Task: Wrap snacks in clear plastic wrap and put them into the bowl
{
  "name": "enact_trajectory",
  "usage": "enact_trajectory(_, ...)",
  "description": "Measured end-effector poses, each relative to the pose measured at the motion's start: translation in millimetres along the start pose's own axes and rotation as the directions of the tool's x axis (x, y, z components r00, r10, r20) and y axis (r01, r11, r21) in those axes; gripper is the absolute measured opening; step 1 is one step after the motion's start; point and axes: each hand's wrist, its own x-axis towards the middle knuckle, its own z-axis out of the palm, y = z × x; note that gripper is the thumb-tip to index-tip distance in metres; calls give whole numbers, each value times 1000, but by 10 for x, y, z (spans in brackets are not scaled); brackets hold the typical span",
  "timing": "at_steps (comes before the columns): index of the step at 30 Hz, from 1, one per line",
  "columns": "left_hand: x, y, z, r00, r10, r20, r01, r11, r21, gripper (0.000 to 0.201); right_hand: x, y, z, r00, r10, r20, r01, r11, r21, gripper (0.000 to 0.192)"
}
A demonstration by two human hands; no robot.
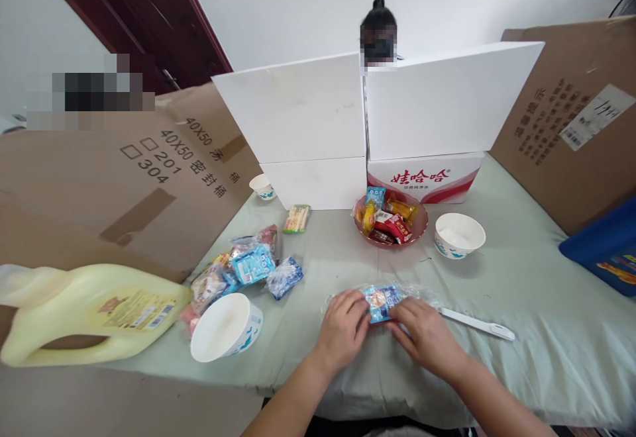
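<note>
Far left: yellow jug (84,311) lying on its side at the table edge, handle toward the camera, leaning against the cardboard sheet (114,185) that walls off that side. Just right of it, a white paper cup (226,328) tipped toward the viewer, mouth showing. Behind the cup, a loose heap of snack packets (243,268), with one green-yellow packet (297,218) lying apart nearer the white boxes (298,132).

Centre front: left hand (342,331) and right hand (422,334) both pinch a small blue snack packet (381,301), fingers closed on its opposite ends, pressing it flat on the green cloth (521,291); thumbs meet at the middle, probably to steady the wrapper.

Right of the hands: a white knife-like tool (477,324) lies on the cloth, just beside the right hand. Farther back, a brown bowl (417,228) holds assorted sweets; a second white cup (460,235) stands upright next to it.
</note>
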Motion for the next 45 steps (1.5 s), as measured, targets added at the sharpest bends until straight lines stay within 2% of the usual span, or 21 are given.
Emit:
enact_trajectory(3, 5, -146, 79, 990, -134, 44, 127, 982, 143, 37, 16, 220, 128, 989, 102, -103, -117, 981, -152, 32)
enact_trajectory(6, -25, -227, 97, 980, -164, 112, 140, 970, 199, 45, -24, 369, 177, 980, 138, -144, -172, 951, -257, 51)
enact_trajectory(8, -52, -224, 83, 985, -149, 91, 127, 970, 207, 35, -59, 352, 129, 980, 105, -170, -147, 955, -256, 51)
enact_trajectory(11, -69, -184, 46, 993, -116, -15, 117, 976, 185, 16, -75, 205, -5, 978, 34, -205, -61, 990, -126, 33)
enact_trajectory(14, -49, -132, 6, 993, -56, -109, 71, 987, 146, 21, -26, 90, -66, 989, 8, -148, -9, 1000, -6, 24)
enact_trajectory(16, -30, -93, -13, 992, -22, -126, 34, 995, 95, 22, 23, 97, -27, 994, 24, -102, -24, 1000, -1, 24)
enact_trajectory(20, -46, -60, -11, 997, -61, -40, 61, 998, 2, 20, 86, 246, 107, 995, 98, -32, -100, 991, -89, 40)
enact_trajectory(23, -106, -121, 11, 990, -143, 15, 142, 989, 50, 34, 83, 344, 110, 985, 167, 51, -159, 978, -136, 53)
enact_trajectory(25, -141, -175, 4, 985, -163, 49, 159, 985, 70, 28, 63, 367, 47, 980, 180, 84, -167, 976, -141, 44)
enact_trajectory(27, -156, -198, -41, 989, -133, 62, 128, 988, 85, 16, 30, 354, -43, 984, 156, 84, -144, 980, -140, 24)
enact_trajectory(28, -157, -189, -79, 993, -106, 50, 101, 990, 96, 16, 6, 336, -91, 988, 136, 75, -125, 982, -138, 15)
enact_trajectory(32, -164, -27, -303, 999, 21, -30, -19, 997, 71, 23, -141, 234, -250, 999, 22, 44, -18, 996, -84, 17)
enact_trajectory(34, -201, 79, -420, 993, 78, 83, -76, 997, -27, 21, -231, 196, -313, 997, -4, 76, 8, 999, -49, 12)
enact_trajectory(35, -228, 125, -468, 974, 121, 190, -103, 990, -99, 18, -269, 184, -344, 995, 7, 101, -3, 999, -38, 8)
enact_trajectory(36, -257, 163, -506, 932, 181, 314, -126, 974, -189, 14, -298, 175, -374, 991, 29, 128, -25, 999, -30, 9)
enact_trajectory(38, -299, 218, -541, 807, 304, 506, -121, 924, -362, 11, -321, 159, -425, 984, 84, 157, -81, 996, -24, 17)
enact_trajectory(39, -302, 238, -537, 772, 325, 546, -94, 908, -408, 12, -313, 147, -440, 982, 108, 152, -106, 994, -24, 19)
enact_trajectory(40, -288, 254, -517, 779, 300, 550, -56, 908, -416, 11, -293, 132, -442, 982, 126, 139, -123, 992, -25, 21)
enact_trajectory(41, -255, 269, -481, 823, 231, 518, -12, 920, -391, 10, -262, 113, -428, 983, 139, 124, -137, 990, -26, 25)
enact_trajectory(43, -143, 289, -364, 937, 60, 345, 51, 951, -304, 14, -180, 71, -353, 981, 164, 102, -163, 986, -16, 30)
enact_trajectory(45, -7, 287, -197, 986, 19, 164, 18, 975, -221, 20, -86, 48, -222, 977, 189, 100, -191, 982, 6, 30)
